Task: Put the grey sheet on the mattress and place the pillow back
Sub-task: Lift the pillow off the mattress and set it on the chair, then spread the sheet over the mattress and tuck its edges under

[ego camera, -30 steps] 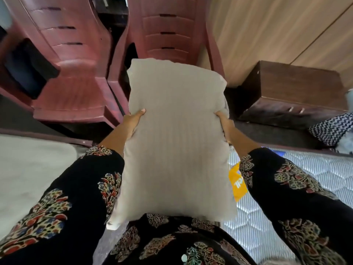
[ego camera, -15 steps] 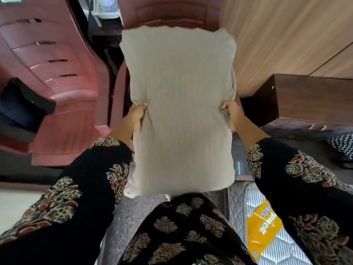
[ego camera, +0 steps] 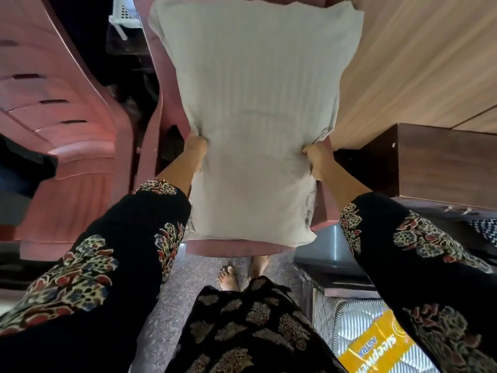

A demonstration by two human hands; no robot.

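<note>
Your fingers [ego camera: 201,143] are curled into the cloth; the left hand [ego camera: 196,150] and the right hand [ego camera: 315,160] each grip a side edge of the pillow [ego camera: 255,111], which stands upright over the seat of a maroon chair [ego camera: 234,249]; whether its bottom edge rests on the seat, I cannot tell; expect it to be light, soft and floppy, the cover bunching and sliding over the filling, so take it by both sides at mid-height or from beneath; the stacked chairs [ego camera: 67,162] crowd your left, the wooden box [ego camera: 443,165] sits near your right hand; the mattress [ego camera: 347,327], low right, shows bare quilting and a yellow label [ego camera: 376,351]; your feet [ego camera: 228,278] stand on the floor [ego camera: 185,292] between
</note>
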